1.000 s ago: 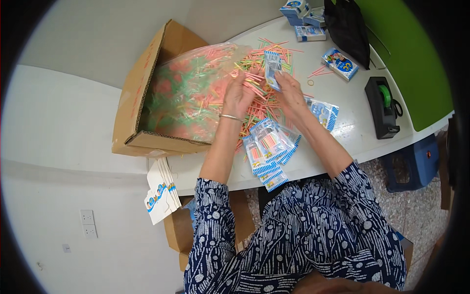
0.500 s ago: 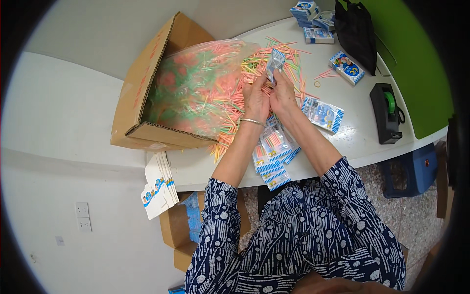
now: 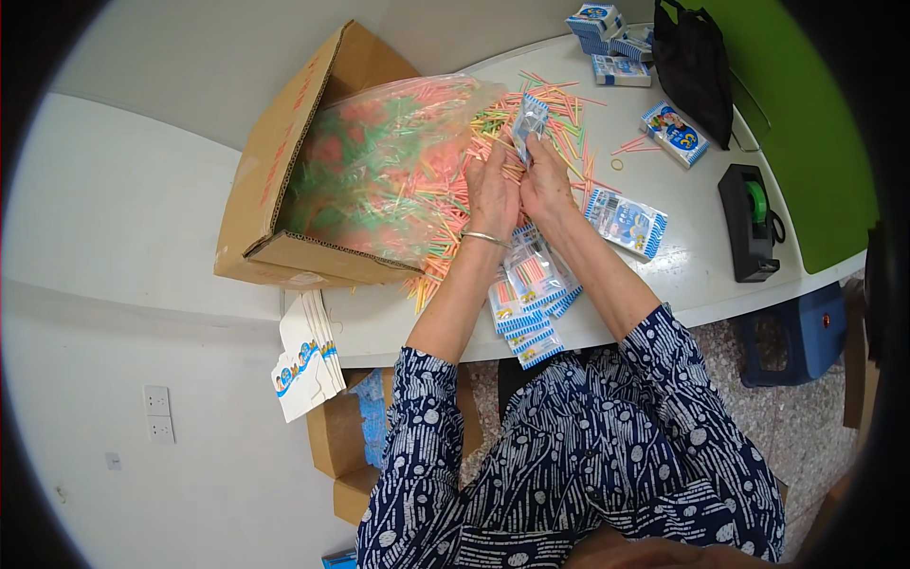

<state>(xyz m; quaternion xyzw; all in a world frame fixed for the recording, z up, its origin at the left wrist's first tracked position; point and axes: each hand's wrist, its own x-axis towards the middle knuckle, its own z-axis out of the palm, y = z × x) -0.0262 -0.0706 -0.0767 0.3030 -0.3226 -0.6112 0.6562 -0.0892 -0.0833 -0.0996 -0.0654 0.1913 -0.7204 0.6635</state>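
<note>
Both hands meet over a loose heap of thin pink, yellow and green sticks (image 3: 450, 223) on the table. My right hand (image 3: 548, 187) is closed on a small clear-and-blue striped plastic packet (image 3: 531, 118), its thumb on the lower part. Close beside it, my left hand (image 3: 491, 197) has its fingers curled inward among the sticks; what they grip, if anything, is hidden. Below the wrists lie several filled packets (image 3: 533, 275) with sticks showing through their windows. A larger blue-and-white pack (image 3: 626, 224) lies right of my right forearm.
At the left, a cardboard box (image 3: 275, 152) on its side holds a clear bag (image 3: 379, 161) of sticks. Blue-and-white boxes (image 3: 621, 71) and a black bag (image 3: 692, 71) stand at the back right. A black tape dispenser (image 3: 749, 223) is near the right edge. Flat cartons (image 3: 308, 356) hang at the left edge.
The packet and both hands have shifted very slightly to the left. The packet is still in my right hand, and the view has moved a little.
</note>
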